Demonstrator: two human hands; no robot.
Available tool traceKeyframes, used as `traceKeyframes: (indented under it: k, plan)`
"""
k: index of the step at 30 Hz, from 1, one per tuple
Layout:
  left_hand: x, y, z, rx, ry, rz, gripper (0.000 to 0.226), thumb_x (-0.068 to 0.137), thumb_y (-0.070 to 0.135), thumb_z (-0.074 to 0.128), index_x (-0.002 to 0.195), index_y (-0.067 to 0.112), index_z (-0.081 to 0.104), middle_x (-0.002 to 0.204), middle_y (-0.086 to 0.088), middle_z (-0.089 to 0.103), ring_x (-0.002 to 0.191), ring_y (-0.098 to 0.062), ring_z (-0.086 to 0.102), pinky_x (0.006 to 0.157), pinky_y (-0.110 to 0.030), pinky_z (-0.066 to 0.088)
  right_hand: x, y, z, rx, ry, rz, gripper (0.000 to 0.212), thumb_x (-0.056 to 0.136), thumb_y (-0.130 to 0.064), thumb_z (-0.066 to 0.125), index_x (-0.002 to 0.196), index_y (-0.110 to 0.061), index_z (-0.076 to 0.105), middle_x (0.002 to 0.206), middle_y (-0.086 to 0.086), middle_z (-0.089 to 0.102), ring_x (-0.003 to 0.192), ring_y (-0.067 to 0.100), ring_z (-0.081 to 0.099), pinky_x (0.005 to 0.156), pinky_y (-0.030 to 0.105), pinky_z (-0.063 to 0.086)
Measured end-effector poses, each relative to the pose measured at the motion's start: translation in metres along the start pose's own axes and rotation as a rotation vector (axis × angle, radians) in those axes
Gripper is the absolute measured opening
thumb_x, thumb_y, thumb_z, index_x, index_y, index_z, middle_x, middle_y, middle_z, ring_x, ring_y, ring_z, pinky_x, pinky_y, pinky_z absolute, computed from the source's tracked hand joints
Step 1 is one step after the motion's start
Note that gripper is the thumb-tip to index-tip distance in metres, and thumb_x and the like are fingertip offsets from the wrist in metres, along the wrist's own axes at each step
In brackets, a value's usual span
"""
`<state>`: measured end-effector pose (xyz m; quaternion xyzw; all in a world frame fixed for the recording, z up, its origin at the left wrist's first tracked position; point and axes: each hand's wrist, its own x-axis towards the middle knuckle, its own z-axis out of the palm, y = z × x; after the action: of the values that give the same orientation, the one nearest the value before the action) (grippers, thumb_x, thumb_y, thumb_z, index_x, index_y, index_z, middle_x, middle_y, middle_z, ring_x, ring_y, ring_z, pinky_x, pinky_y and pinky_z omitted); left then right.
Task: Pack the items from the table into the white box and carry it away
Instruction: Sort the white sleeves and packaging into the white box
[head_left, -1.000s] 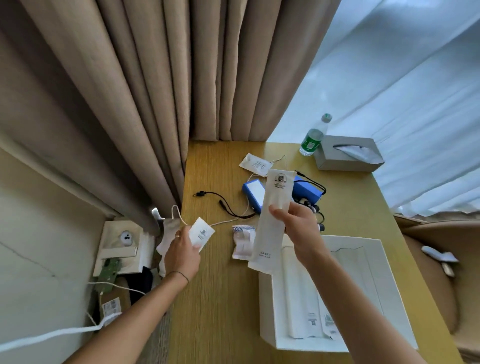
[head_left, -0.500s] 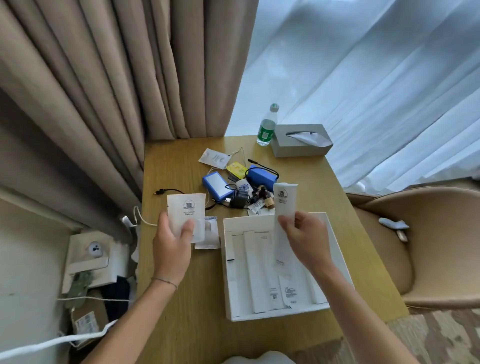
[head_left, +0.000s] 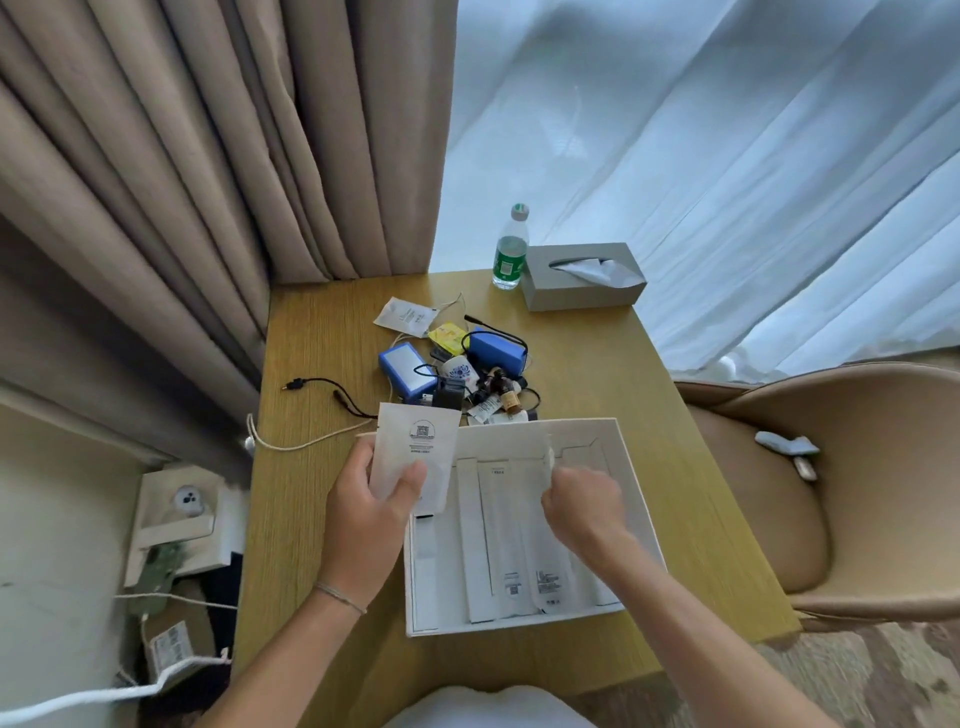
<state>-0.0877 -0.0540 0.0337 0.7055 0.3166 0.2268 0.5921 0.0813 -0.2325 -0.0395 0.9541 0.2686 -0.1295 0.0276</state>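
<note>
The tabletop (head_left: 322, 332) is matt, grained wood. The white box (head_left: 641, 499) and sachet (head_left: 415, 457) look like matt paper; upper-left curtains (head_left: 182, 182) are heavy beige cloth
</note>
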Motion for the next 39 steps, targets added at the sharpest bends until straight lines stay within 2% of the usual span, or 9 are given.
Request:
traceKeyframes:
  k: [3,6,14,18,23,26,30,35,39]
  plan:
    - [-0.009,-0.001,0.013,-0.003,-0.051,-0.05,0.022,0.092,0.019,0.069,0.11,0.027,0.061,0.105,0.01,0.071,0.094,-0.002,0.07,0.066,-0.019,0.059,0.011,-0.002,0.004,-0.105,-0.063,0.021,0.016,0.088,-0.009,0.056,0.09,-0.012,0.071,0.065,0.0,0.058,0.059,0.025,0.059,0.051,0.027,0.039]
    - [-0.018,-0.004,0.026,0.003,-0.118,-0.088,0.02,0.092,0.015,0.07,0.11,0.02,0.064,0.105,0.007,0.074,0.096,-0.007,0.072,0.071,-0.021,0.059,0.021,-0.003,0.009,-0.246,-0.169,0.022,0.02,0.087,-0.006,0.061,0.094,-0.019,0.075,0.088,-0.001,0.076,0.082,0.022,0.073,0.057,0.026,0.04]
    - [-0.029,-0.011,0.048,0.226,-0.232,-0.166,0.023,0.092,0.019,0.07,0.113,0.025,0.064,0.107,0.013,0.073,0.097,-0.005,0.07,0.076,-0.028,0.062,0.033,-0.008,0.029,-0.299,-0.315,-0.039,0.028,0.086,-0.002,0.061,0.096,-0.023,0.075,0.094,-0.01,0.072,0.085,0.012,0.07,0.053,0.02,0.032]
    - [-0.024,-0.015,0.056,0.408,-0.3,-0.184,0.02,0.093,0.024,0.066,0.112,0.028,0.064,0.105,0.019,0.07,0.095,-0.005,0.068,0.075,-0.029,0.062,0.036,-0.009,0.033,-0.289,-0.385,-0.128,0.022,0.088,-0.013,0.055,0.096,-0.024,0.073,0.091,-0.008,0.069,0.084,0.014,0.069,0.059,0.021,0.039]
    - [-0.015,-0.029,0.074,0.663,-0.446,-0.182,0.005,0.091,0.029,0.062,0.096,0.028,0.063,0.1,0.005,0.07,0.079,-0.007,0.065,0.05,-0.014,0.051,0.039,0.003,0.011,-0.085,-0.408,-0.144,0.015,0.089,-0.02,0.049,0.076,-0.017,0.057,0.069,-0.003,0.051,0.064,0.018,0.053,0.055,0.025,0.036]
    - [-0.011,-0.039,0.093,0.772,-0.562,-0.187,0.008,0.092,0.026,0.059,0.097,0.026,0.065,0.096,0.0,0.069,0.079,-0.012,0.065,0.06,-0.025,0.059,0.04,0.016,-0.01,0.118,-0.281,-0.094,0.021,0.088,-0.02,0.048,0.068,-0.015,0.05,0.068,0.001,0.055,0.061,0.021,0.055,0.052,0.028,0.039]
    - [-0.011,-0.054,0.123,0.944,-0.713,-0.165,0.026,0.097,0.014,0.049,0.118,0.017,0.064,0.106,-0.006,0.07,0.093,-0.024,0.065,0.081,-0.038,0.058,0.037,0.033,-0.035,0.38,-0.182,-0.073,0.026,0.086,-0.02,0.047,0.081,-0.009,0.069,0.08,0.006,0.071,0.074,0.029,0.066,0.061,0.033,0.055]
    - [-0.015,-0.062,0.158,1.012,-0.864,-0.151,0.018,0.093,0.009,0.047,0.092,0.021,0.061,0.083,0.001,0.062,0.085,-0.025,0.062,0.064,-0.03,0.045,0.026,0.052,-0.048,0.508,-0.161,-0.109,0.032,0.089,-0.021,0.048,0.1,-0.017,0.078,0.095,0.002,0.077,0.084,0.026,0.07,0.075,0.041,0.061]
    - [-0.018,-0.071,0.175,1.062,-0.835,-0.114,0.029,0.093,0.011,0.05,0.117,0.025,0.058,0.095,-0.002,0.064,0.082,-0.021,0.056,0.065,-0.031,0.045,0.021,0.061,-0.048,0.629,-0.197,-0.132,0.031,0.09,-0.018,0.049,0.101,-0.017,0.078,0.07,-0.008,0.066,0.075,0.021,0.071,0.07,0.041,0.062]
